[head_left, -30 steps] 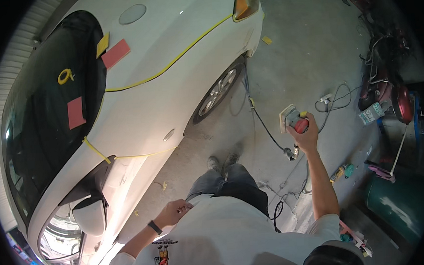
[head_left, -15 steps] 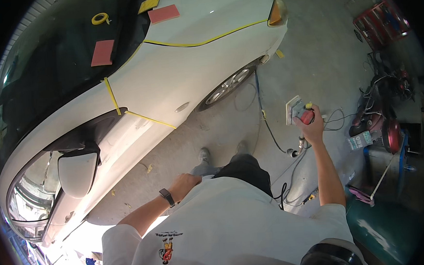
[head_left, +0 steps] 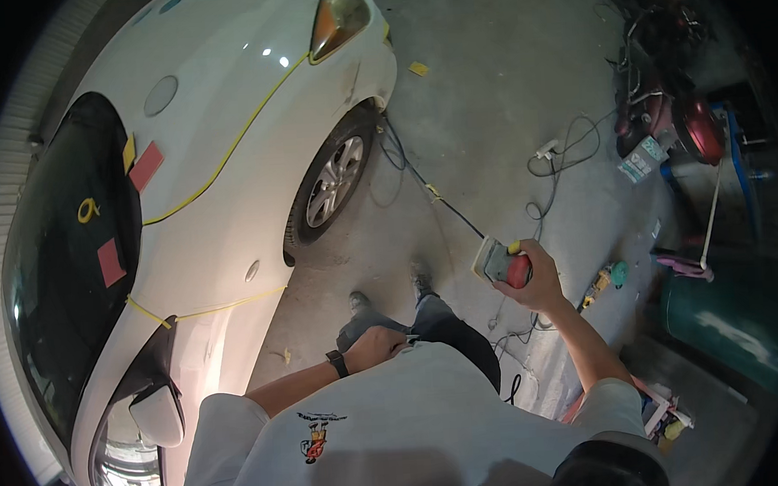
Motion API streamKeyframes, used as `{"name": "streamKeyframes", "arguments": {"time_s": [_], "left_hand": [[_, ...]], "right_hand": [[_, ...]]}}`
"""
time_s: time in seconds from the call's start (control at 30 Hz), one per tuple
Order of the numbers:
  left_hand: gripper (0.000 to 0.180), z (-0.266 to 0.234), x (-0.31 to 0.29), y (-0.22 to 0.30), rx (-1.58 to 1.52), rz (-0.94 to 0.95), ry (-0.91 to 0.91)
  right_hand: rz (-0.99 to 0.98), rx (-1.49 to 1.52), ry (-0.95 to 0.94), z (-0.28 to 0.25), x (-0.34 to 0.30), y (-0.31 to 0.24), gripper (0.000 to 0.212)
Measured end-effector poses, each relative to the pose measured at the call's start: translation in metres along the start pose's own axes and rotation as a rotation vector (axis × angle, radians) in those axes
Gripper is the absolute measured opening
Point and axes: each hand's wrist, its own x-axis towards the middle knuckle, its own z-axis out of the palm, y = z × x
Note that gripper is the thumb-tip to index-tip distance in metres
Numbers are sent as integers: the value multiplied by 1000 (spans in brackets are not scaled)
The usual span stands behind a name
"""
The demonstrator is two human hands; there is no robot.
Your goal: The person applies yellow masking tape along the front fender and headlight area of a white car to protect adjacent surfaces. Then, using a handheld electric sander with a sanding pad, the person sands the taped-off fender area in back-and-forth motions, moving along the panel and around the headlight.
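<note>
My right hand (head_left: 541,280) grips a handheld sander (head_left: 496,262) with a red top, a grey body and a pale flat pad. It holds the sander up over the floor, apart from the car. My left hand (head_left: 376,347) rests closed at my waist, by the shirt hem; what its fingers hold, if anything, is hidden. To my left stands a white car (head_left: 212,120). Yellow masking tape (head_left: 224,159) runs along the hood's edge, and another strip (head_left: 232,303) crosses the panel near the mirror.
A tape roll (head_left: 89,210) and a red pad (head_left: 111,263) lie on the windshield. Another red pad (head_left: 146,166) lies near the hood. A dark hose (head_left: 444,202) and a grey cable (head_left: 551,193) cross the floor. A red motorcycle (head_left: 699,135) stands at right, near a yellow-green tool (head_left: 603,281).
My view has turned, so the car's front wheel and headlight show more fully. The sander, still in my right hand, now appears lower and further left. My left hand stays at my waist.
</note>
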Motion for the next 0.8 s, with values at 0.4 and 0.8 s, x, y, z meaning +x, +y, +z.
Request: {"name": "streamKeyframes", "arguments": {"time_s": [0.4, 0.8], "left_hand": [[29, -32, 52, 41, 203, -3, -62], [25, -45, 69, 72, 87, -98, -27]], "right_hand": [[493, 192, 196, -43, -111, 52, 67], [325, 196, 164, -74, -75, 17, 66]]}}
